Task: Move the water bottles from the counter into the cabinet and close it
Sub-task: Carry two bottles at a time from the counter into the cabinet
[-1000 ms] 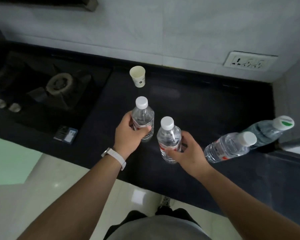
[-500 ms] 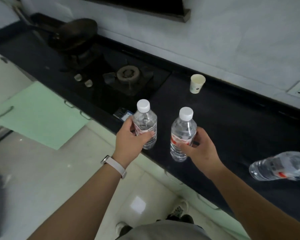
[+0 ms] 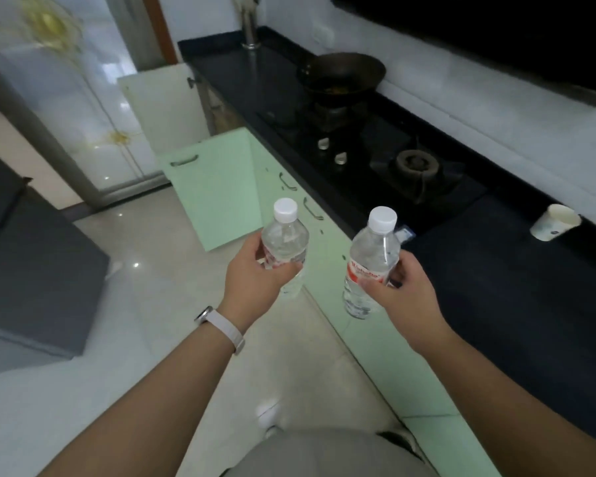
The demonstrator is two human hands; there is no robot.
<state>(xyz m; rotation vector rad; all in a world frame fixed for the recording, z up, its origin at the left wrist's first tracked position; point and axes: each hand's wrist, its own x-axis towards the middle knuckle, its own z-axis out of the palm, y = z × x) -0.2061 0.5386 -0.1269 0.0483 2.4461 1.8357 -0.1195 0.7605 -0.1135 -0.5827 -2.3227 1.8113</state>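
My left hand (image 3: 252, 280) grips a clear water bottle (image 3: 284, 241) with a white cap and red label, held upright over the floor in front of the cabinets. My right hand (image 3: 403, 294) grips a second such bottle (image 3: 372, 259), upright near the front edge of the black counter (image 3: 496, 287). Ahead on the left, a pale green cabinet door (image 3: 217, 187) stands swung open under the counter. Its inside is hidden from here. The other bottles on the counter are out of view.
A gas hob (image 3: 386, 156) with a dark wok (image 3: 341, 75) sits in the counter. A paper cup (image 3: 554, 222) stands at the far right by the wall. A second, whitish door (image 3: 162, 105) is open farther back. A dark grey block (image 3: 31, 277) stands on the floor at left.
The view has swung left along the counter. Both hands have lifted their bottles off the counter and carried them left, toward the open green door. The lying bottles have left the view.
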